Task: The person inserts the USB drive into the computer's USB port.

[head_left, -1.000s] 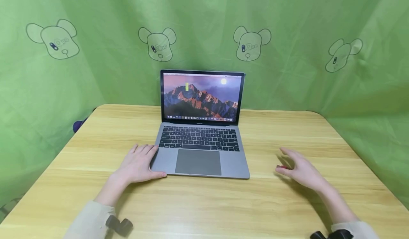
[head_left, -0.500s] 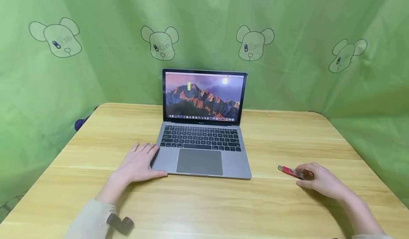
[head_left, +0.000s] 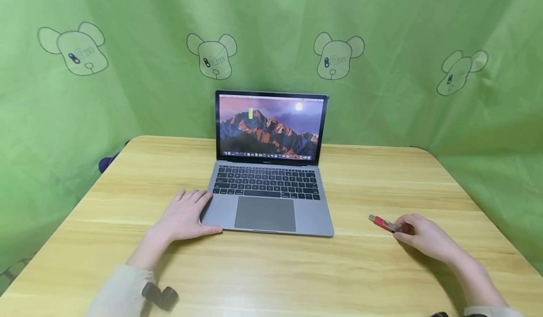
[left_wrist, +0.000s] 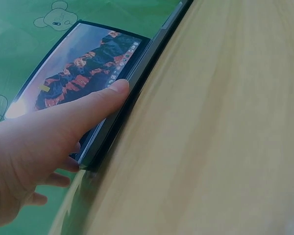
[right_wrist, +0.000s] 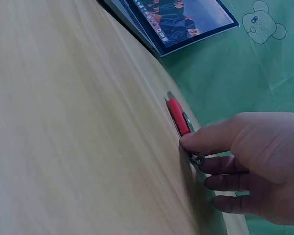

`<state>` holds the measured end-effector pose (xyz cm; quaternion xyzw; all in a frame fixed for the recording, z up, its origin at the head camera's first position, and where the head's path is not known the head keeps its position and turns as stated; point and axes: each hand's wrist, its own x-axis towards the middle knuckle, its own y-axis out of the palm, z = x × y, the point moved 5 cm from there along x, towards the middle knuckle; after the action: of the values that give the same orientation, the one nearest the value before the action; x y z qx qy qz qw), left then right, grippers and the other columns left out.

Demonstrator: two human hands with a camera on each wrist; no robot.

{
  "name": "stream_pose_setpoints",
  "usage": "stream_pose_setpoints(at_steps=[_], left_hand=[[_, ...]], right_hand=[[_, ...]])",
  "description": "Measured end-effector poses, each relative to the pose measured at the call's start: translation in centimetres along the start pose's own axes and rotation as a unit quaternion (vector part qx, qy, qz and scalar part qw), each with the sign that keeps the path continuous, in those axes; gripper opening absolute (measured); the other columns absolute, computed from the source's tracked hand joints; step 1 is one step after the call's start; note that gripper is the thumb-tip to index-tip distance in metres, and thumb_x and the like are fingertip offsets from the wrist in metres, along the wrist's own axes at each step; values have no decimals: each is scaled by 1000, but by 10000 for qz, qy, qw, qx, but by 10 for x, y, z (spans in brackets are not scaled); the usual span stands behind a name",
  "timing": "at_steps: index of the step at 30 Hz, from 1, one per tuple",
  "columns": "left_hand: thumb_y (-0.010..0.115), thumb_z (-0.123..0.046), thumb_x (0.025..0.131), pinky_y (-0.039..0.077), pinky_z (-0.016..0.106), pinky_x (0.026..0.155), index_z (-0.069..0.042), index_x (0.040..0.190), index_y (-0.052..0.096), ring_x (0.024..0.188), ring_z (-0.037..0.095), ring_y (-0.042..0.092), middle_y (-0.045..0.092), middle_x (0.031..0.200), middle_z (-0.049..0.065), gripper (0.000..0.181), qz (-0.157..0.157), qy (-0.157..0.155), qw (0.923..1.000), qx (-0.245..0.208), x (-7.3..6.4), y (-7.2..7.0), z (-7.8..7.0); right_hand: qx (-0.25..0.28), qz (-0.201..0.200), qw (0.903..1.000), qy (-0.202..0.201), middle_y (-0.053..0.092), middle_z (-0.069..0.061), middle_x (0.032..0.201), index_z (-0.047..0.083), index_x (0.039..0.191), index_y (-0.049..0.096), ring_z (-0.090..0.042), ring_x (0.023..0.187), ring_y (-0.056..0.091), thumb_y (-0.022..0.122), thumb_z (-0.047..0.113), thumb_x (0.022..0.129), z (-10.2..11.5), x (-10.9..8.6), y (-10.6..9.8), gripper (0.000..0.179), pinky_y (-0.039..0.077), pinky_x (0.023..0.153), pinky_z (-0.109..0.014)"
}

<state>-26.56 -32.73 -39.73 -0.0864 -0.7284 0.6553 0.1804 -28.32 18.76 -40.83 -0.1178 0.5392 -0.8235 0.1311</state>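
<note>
From where I sit, the left hand (head_left: pixel 182 218) rests at the near-left corner of the laptop (head_left: pixel 265 213), thumb along its front edge, straight fingers against its left side. I have the right hand (head_left: pixel 426 237) well right of it, thumb and forefinger pinched, other fingers slightly apart. Both forearms (head_left: pixel 473 274) slant in from its near side.

Green curtain (head_left: pixel 271 6) (bear faces (head_left: pixel 216 67)) behind table (head_left: pixel 271 274)
</note>
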Motion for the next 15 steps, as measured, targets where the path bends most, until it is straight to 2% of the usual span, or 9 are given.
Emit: stream_pose_setpoints(at_steps=[6,15], left_hand=[[56,-75,69,22,57,106,-2,135,45,123,37,41,46,135,18,100,20,-20,10000,-32,0,-2,0],[56,-75,69,22,57,106,-2,135,45,123,37,41,46,134,18,99,17,1,10000,-81,-1,-1,-1]], right_hand=[[-68,-93,9999,-88,55,1,81,6,94,62,-16,75,48,71,28,82,6,11,0,27,42,64,-34],[22,-221,9993,-287,52,4,74,8,89,63,-11,67,44,69,17,83,9,18,4,12,38,57,-27]])
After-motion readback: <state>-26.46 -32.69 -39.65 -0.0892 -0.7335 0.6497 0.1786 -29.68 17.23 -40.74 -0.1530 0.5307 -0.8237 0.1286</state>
